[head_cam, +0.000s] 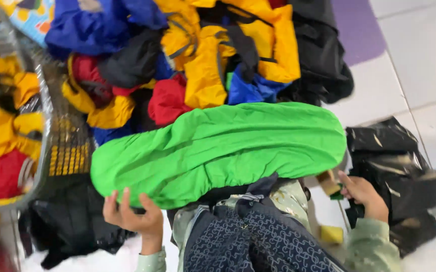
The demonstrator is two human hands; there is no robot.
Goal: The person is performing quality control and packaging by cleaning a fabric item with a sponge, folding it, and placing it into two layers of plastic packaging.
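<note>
Head view: a bright green fabric cover [218,151], smooth, oblong, with a gathered elastic edge, lies across the person's lap, long axis running left-right. Left hand [130,214] grips its lower-left edge, fingers curled. Right hand [361,191] pinches a small green piece beside crinkly black plastic bags [396,171]; jackets [192,55] are piled beyond.

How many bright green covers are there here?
1: the green cover lies stretched across the middle, the left hand gripping its lower left edge. More may be buried in the pile.

Pale green sleeves [374,247] cover both arms, above a navy patterned garment [248,242].
</note>
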